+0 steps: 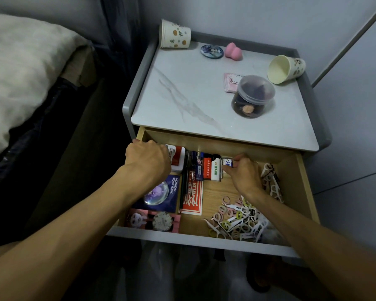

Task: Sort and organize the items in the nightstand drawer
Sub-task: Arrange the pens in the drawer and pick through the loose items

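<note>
Head view looks down into the open drawer (204, 236). The right hand (244, 173) pinches a small white box (226, 163) between thumb and fingertips at about 12 o'clock in the drawer, at the right end of a row of lighters (206, 168) along the back wall. The left hand (148, 159) sits at 10 o'clock over a red-and-white tin (178, 154), fingers curled away from the camera; I cannot tell whether it grips anything.

The step looks like lining the box up with the row. It is best done by setting the box upright, flush against its neighbour, and letting go only once it stands — a nudge could topple the row. The left hand could brace the row's far end. The heap of hair ties and floss picks (237, 220) at 4 o'clock appears unsorted.
</note>
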